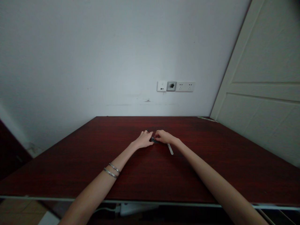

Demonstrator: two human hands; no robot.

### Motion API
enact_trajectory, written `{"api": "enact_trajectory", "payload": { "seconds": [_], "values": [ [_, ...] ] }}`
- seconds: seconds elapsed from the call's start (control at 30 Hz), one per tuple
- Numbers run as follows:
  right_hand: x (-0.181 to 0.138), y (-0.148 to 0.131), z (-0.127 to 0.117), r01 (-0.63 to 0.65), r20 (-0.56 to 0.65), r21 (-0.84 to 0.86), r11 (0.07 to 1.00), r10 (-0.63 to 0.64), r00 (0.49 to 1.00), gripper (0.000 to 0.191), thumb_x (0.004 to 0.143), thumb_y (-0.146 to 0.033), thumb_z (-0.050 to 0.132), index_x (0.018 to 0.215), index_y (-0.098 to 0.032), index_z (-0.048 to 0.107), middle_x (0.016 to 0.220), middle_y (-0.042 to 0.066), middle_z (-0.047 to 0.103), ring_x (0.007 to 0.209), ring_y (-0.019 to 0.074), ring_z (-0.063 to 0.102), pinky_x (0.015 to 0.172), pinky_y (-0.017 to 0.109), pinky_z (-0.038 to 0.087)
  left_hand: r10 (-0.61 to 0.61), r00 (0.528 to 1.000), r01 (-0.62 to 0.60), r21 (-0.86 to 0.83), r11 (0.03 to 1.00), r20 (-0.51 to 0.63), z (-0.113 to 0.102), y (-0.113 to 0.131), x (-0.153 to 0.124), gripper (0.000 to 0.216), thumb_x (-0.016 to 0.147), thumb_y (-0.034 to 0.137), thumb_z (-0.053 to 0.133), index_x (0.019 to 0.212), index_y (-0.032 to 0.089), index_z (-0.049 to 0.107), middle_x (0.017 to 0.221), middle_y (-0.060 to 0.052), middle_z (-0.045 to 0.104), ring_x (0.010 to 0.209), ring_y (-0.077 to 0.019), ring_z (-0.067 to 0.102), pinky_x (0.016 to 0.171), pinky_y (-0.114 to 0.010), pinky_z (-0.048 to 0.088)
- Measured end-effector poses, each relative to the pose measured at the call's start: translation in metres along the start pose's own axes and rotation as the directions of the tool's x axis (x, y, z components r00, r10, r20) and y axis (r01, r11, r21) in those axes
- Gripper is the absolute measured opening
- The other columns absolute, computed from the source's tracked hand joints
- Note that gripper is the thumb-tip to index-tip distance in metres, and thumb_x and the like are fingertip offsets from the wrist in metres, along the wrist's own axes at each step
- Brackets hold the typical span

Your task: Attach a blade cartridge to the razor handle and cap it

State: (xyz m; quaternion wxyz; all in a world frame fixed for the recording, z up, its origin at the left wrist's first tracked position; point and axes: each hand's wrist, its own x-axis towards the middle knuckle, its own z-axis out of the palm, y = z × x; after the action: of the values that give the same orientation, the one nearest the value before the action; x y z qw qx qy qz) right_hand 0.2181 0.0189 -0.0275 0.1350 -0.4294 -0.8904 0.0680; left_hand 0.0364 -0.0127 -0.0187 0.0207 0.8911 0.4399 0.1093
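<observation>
In the middle of the dark red tabletop, my two hands come together over a small dark object, mostly covered by my fingers, so its kind does not show. My left hand grips it from the left, thumb toward me and fingers on the far side. From the right, the bent fingers of my right hand pinch at the same object. A narrow pale strip with a small hole at its rounded end lies on the table just below my right hand, its upper end hidden by that hand.
The dark red table reaches back to a white wall with a row of sockets. A pale panelled door borders the right side. A thin strip lies at the far right corner. Below the front edge is a white box-like thing with a cable.
</observation>
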Motion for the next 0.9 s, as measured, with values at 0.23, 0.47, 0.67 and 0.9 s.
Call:
{"api": "enact_trajectory", "payload": {
  "seconds": [0.23,0.47,0.67,0.9],
  "values": [
    [-0.002,-0.002,-0.001,-0.004,-0.009,-0.031,1.000,0.004,1.000,0.022,0.082,-0.026,0.051,0.091,-0.018,0.068,0.096,0.007,0.064,0.088,0.0168,0.059,0.073,0.021,0.041,0.010,1.000,-0.010,0.001,1.000,0.005,0.001,-0.001,0.001,0.049,0.077,0.034,0.052,0.121,0.014,0.043,0.111,-0.015,0.054,0.106,-0.0299,0.044,0.087,-0.037,0.034],
    [-0.007,-0.008,-0.006,-0.028,-0.026,-0.079,0.997,0.026,0.999,0.020,0.081,-0.027,0.051,0.090,-0.020,0.068,0.098,0.006,0.062,0.086,0.0169,0.058,0.063,0.020,0.039,0.031,1.000,-0.031,0.022,0.999,0.002,0.002,-0.003,0.001,0.047,0.077,0.033,0.052,0.119,0.013,0.044,0.111,-0.015,0.055,0.106,-0.0299,0.044,0.089,-0.038,0.033],
    [-0.008,-0.010,-0.006,-0.003,-0.050,-0.050,0.999,0.001,0.999,0.017,0.078,-0.023,0.053,0.086,-0.020,0.067,0.094,0.005,0.062,0.083,0.0160,0.057,0.065,0.021,0.038,0.016,1.000,-0.016,0.016,1.000,0.005,0.002,-0.002,0.002,0.049,0.077,0.036,0.054,0.119,0.015,0.045,0.114,-0.014,0.055,0.107,-0.0293,0.045,0.089,-0.038,0.033],
    [-0.016,-0.015,-0.022,0.047,-0.260,0.010,0.999,-0.042,0.965,0.017,0.083,-0.025,0.050,0.087,-0.018,0.065,0.093,0.005,0.059,0.083,0.0136,0.056,0.070,0.022,0.040,-0.111,0.962,0.030,-0.308,0.951,-0.249,-0.019,-0.012,0.003,0.046,0.076,0.045,0.055,0.109,0.014,0.059,0.103,-0.011,0.064,0.095,-0.0236,0.056,0.083,-0.032,0.039]
  ]
}}
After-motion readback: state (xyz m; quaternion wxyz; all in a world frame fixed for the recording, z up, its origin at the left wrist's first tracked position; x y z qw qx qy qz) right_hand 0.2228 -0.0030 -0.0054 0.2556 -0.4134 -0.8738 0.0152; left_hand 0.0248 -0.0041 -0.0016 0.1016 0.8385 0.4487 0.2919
